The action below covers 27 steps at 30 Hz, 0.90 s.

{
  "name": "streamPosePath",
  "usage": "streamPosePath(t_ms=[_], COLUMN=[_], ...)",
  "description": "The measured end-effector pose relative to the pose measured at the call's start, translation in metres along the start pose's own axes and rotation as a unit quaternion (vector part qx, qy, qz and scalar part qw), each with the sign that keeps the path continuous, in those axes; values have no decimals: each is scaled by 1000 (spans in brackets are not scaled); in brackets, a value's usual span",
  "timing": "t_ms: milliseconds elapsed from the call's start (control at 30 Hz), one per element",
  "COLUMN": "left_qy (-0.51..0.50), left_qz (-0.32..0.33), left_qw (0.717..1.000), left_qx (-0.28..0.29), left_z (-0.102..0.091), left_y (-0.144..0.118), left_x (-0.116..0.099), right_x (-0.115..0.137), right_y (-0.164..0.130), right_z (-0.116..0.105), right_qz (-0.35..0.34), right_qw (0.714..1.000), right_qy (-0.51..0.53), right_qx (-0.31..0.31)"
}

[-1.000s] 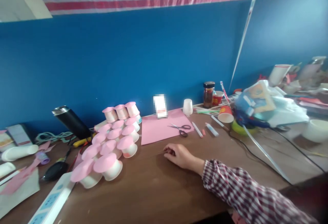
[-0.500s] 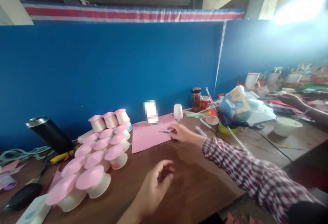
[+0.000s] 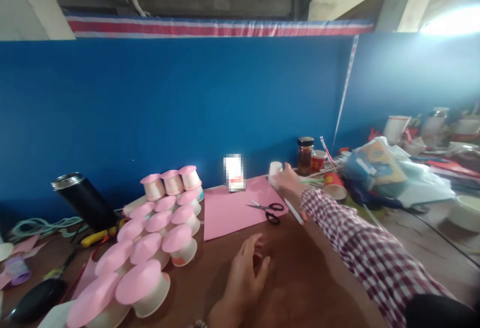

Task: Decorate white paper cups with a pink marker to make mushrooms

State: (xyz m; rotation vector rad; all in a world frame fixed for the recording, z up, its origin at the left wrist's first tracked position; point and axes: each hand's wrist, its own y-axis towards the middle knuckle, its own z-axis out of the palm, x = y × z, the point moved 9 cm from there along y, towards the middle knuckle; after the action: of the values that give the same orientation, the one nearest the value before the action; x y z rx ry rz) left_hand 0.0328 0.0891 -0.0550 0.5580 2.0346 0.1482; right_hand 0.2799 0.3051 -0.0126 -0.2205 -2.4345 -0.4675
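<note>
My right hand reaches to the back edge of a pink paper sheet, its fingers closed about a small white paper cup standing there. Part of the fingers is hard to make out. Black-handled scissors lie on the right part of the sheet, blades pointing left. Low over the brown table, in front of the sheet, my left hand is empty, with loosely curled fingers and the thumb apart. To its left stand several paper cups topped with pink cone-shaped paper caps.
A black flask leans at the left near a yellow-handled tool. A white pen lies right of the sheet. Behind my right arm are a brown jar, red cups and a plastic bag. A blue partition bounds the back.
My right hand has let go of the scissors, which now lie on the pink sheet, and has moved back and right to the white cup. The view has shifted slightly.
</note>
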Motion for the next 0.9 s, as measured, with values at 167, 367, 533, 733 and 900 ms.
streamPosePath(t_ms=[167, 367, 533, 733, 900], left_qy=[2, -2, -29, -34, 39], left_qz=[6, 5, -9, -32, -1], left_qw=[1000, 1000, 999, 999, 990], left_qx=[15, 27, 26, -20, -136], left_z=[4, 4, 4, -5, -30], left_y=[2, 1, 0, 2, 0], left_x=[-2, -4, -3, 0, -2], right_x=[-9, -20, -12, 23, 71], right_y=[8, 15, 14, -22, -125], right_z=[25, 26, 1, -15, 21], right_qz=[18, 32, 31, 34, 83], right_qw=[1000, 999, 993, 960, 816], right_qy=[1, 34, 108, 276, 528], right_qx=[-2, 3, -40, -19, 221])
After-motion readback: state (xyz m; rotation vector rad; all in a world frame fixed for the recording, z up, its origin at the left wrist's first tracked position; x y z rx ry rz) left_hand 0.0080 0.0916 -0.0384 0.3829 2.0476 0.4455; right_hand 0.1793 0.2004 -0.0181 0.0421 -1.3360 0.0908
